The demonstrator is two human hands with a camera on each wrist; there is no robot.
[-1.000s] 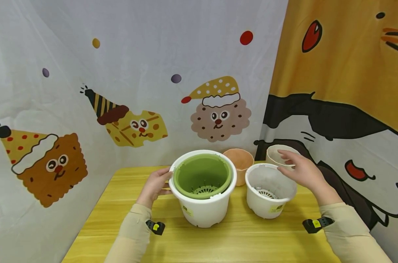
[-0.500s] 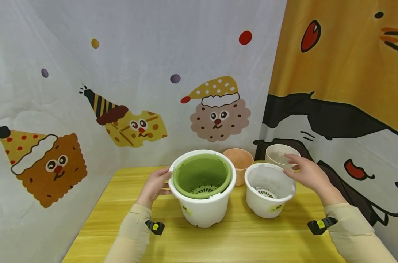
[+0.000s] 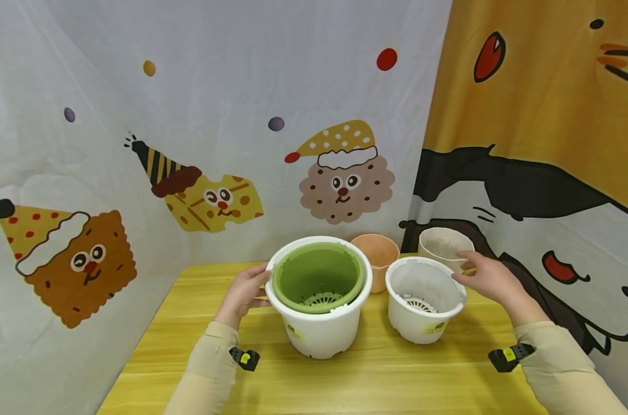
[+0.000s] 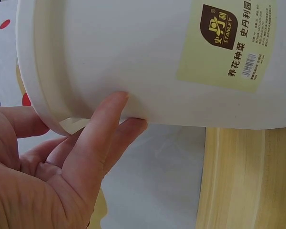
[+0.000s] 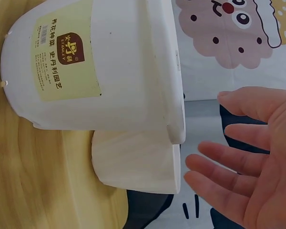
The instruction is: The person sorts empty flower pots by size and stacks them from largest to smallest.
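In the head view a large white flower pot stands upright with a green flower pot nested inside it. My left hand grips its left rim. The left wrist view shows the thumb and fingers of that hand around the rim and against the wall, below a label. To the right stands a smaller white flower pot with a slotted bottom. Beside its right rim hovers my right hand, fingers extended. In the right wrist view a gap shows between that hand and the pot's rim.
Behind the white pots stand an orange pot and a cream pot, both partly hidden. Everything rests on a wooden table. Printed cloth hangs close behind and along the sides.
My right hand has moved slightly right and down, from over the small white flower pot's rim to beside it. The left hand and the pots have stayed in place.
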